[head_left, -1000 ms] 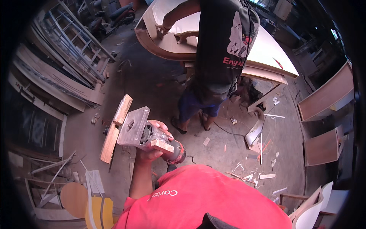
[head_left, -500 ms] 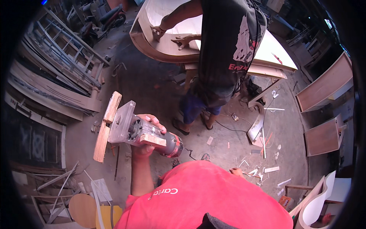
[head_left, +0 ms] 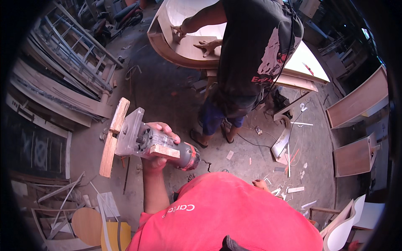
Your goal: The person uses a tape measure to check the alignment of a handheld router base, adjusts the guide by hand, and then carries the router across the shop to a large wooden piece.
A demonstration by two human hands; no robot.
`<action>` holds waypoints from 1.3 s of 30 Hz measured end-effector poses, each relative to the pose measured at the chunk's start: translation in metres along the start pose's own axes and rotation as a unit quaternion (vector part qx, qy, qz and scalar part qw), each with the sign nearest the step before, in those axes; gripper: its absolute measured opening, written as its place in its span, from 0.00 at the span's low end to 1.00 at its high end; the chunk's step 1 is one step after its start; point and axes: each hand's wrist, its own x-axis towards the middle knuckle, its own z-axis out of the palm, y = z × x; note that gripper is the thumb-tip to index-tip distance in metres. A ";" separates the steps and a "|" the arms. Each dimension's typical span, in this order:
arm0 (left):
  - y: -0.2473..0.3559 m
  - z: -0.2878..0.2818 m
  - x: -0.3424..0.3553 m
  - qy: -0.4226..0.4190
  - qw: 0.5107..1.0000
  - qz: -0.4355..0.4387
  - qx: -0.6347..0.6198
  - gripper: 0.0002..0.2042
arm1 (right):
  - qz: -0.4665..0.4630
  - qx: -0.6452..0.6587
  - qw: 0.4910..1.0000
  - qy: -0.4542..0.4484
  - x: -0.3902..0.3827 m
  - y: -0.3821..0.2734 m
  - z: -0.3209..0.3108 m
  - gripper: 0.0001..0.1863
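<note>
Toward nine o'clock of the head view, your left hand [head_left: 154, 163] grasps the router [head_left: 178, 152], with its fingers [head_left: 165, 128] wrapped over the upper side and its thumb [head_left: 160, 161] along the lower. From that grip, the motor end [head_left: 186, 158] points to four o'clock and the clear base [head_left: 129, 132] lies at ten. Two wood strips [head_left: 109, 154] stand end to end at the base's outer face, out past it at nine, and a short block [head_left: 164, 151] sits just beside your thumb.

As for progress, the router looks whole and is held clear of the floor [head_left: 259, 163]. The strips and block seem to be in place on it, though whether they are fixed or only pressed there cannot be told. Nothing beyond the strips meets the base, so no cut appears under way; how much is left does not show.

Between four and five o'clock, your right hand [head_left: 261, 184] shows only partly past your shirt [head_left: 226, 209]; you cannot tell whether it holds anything. Pale scraps [head_left: 295, 189] lie near it. At one o'clock, well apart from your router, a co-worker [head_left: 255, 54] rests both hands [head_left: 206, 47] on a curved panel [head_left: 189, 48].
</note>
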 end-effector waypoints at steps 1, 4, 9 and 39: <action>0.000 0.000 0.000 0.002 1.000 -0.001 0.001 0.39 | 0.001 0.005 1.000 -0.001 -0.001 0.000 0.000 0.20; 0.002 0.000 -0.004 0.015 1.000 -0.026 0.008 0.41 | 0.004 0.003 1.000 0.002 -0.006 -0.002 0.000 0.20; 0.004 -0.001 -0.005 0.000 1.000 -0.026 0.002 0.41 | -0.003 -0.010 1.000 0.005 -0.015 -0.005 0.002 0.19; 0.045 -0.069 -0.032 0.139 0.982 0.003 0.126 0.41 | -0.412 -0.156 0.892 -0.100 0.017 -0.273 0.125 0.18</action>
